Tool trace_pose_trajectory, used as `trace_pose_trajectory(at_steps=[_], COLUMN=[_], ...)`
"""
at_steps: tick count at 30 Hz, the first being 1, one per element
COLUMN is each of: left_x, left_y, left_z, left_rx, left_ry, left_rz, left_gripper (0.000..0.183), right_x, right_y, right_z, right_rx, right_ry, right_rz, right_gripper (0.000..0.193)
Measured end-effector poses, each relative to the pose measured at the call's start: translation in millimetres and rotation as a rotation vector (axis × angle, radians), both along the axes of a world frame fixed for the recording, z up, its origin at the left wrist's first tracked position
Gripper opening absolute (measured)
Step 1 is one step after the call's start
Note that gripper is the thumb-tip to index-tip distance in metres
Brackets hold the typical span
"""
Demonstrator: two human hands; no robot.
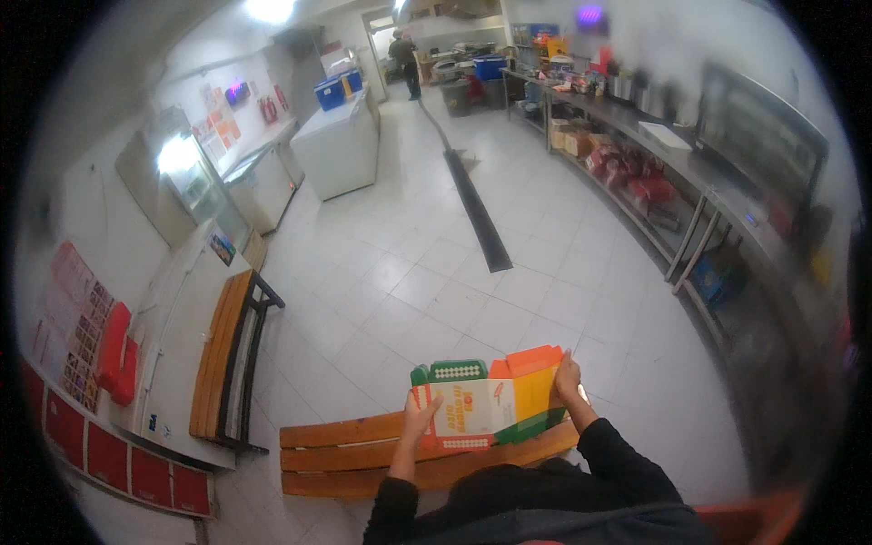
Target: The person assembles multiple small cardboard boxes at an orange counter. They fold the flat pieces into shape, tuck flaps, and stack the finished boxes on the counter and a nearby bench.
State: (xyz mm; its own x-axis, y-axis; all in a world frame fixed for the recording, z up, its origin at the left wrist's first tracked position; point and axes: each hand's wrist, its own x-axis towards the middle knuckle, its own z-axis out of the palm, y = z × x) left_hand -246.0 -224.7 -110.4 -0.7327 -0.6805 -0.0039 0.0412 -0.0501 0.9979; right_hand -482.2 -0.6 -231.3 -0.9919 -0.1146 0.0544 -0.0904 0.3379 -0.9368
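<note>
A flat, unfolded cardboard carton [486, 407] in white, yellow, green and orange stretches between my two hands, with flaps sticking out along its far edge. My left hand [420, 421] grips its left end, the thumb lying on the printed face. At the other end, my right hand [568, 380] has its fingers closed on the yellow and orange edge. Beneath the carton runs a slatted wooden bench [341, 457]; I cannot tell whether the carton touches it.
A second wooden bench [221, 354] stands at left, beside a white chest freezer [186, 336]. Steel shelving [677, 168] lines the right wall. A dark channel strip [477, 213] crosses the tiled floor [391, 272]. Far back, a person [404, 64] stands near a doorway.
</note>
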Motion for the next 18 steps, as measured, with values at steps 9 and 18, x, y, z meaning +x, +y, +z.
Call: trace_pose_trajectory(at_steps=[9,18], left_x=[37,48], left_y=[15,41], left_z=[-44,22], left_rx=[-0.444,0.028], left_ry=[-0.528,-0.254], left_rz=[0.223,-0.007], left_gripper=[0.026,0.035], right_x=[69,108], right_y=[31,87], right_z=[74,132], right_rx=[-0.063,-0.240], right_ry=[-0.029,-0.481], right_rz=[0.458,0.691], right_gripper=[0.032,0.048])
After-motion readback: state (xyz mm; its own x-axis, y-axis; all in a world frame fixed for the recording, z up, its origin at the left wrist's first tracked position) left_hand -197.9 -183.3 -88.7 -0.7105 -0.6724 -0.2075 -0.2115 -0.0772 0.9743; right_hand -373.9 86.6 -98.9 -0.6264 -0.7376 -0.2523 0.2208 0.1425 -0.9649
